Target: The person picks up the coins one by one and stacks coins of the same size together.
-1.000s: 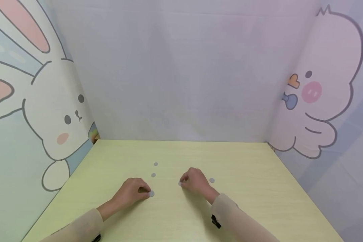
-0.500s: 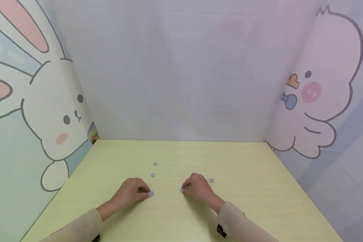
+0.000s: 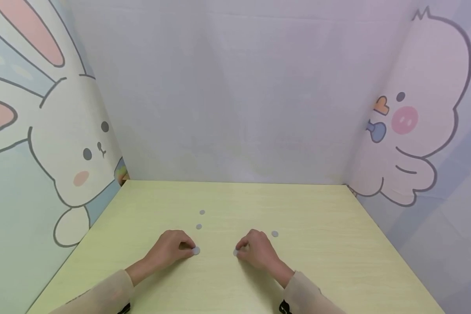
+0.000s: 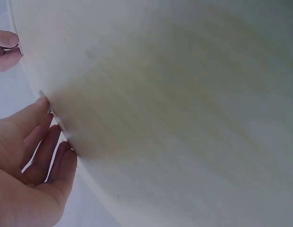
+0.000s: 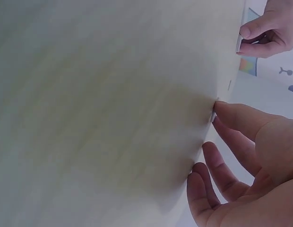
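Observation:
In the head view my left hand (image 3: 172,248) is low over the table, thumb and index finger pinching the edge of a small silver-grey coin (image 3: 196,250). To its right, my right hand (image 3: 258,249) pinches a second coin (image 3: 236,252), partly covered by the fingertips. A gap of bare tabletop separates the two coins. Seen edge-on in the right wrist view, the right hand's coin stays at the table surface between thumb and finger. Only a sliver of the left hand's coin shows in the left wrist view.
Two more coins lie flat beyond the left hand, one nearer (image 3: 199,226) and one farther (image 3: 202,212). Another coin (image 3: 274,234) lies just beyond the right hand. The pale wooden table (image 3: 235,196) ends at a curtain (image 3: 235,100) printed with cartoon animals at the sides.
My right hand has drawn its coin toward me over the table, roughly level with the left hand's coin. The left hand and the other coins have stayed in place.

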Available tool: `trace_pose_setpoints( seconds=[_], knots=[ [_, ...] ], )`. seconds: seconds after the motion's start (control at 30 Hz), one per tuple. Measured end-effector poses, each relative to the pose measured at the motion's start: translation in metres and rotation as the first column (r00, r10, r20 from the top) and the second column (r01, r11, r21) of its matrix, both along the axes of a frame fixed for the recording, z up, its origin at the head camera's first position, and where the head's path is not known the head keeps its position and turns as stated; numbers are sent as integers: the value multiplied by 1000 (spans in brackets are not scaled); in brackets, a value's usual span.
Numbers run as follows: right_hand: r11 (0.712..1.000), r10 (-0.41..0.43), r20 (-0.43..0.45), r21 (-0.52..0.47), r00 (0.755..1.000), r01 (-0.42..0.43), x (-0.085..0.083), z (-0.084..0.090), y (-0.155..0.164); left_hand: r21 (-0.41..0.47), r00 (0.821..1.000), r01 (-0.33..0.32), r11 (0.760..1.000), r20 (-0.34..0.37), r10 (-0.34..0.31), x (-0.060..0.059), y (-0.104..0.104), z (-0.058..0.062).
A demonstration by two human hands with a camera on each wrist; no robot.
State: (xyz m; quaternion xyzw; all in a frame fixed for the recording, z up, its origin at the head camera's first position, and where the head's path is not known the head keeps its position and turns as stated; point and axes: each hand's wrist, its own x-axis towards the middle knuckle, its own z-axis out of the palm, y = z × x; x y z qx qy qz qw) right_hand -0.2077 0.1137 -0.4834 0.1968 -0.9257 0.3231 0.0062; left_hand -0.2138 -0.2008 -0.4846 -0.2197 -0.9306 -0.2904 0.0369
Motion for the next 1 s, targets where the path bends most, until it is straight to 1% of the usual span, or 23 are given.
trace_pose_setpoints(
  seconds=[0.3,0.8,1.0],
  knots=[
    [999,-23,15,-34,1000,23,6,0,-5,7,1000,-11,1000,1,11,2,-1,0],
    [995,-28,48,-99,998,33,6,-2,-3,5,1000,-6,1000,-5,6,-1,-1,-1],
    [994,-34,62,-106,998,40,6,-4,-2,6,1000,-1,1000,-11,1,-1,-1,-1]
  ],
)
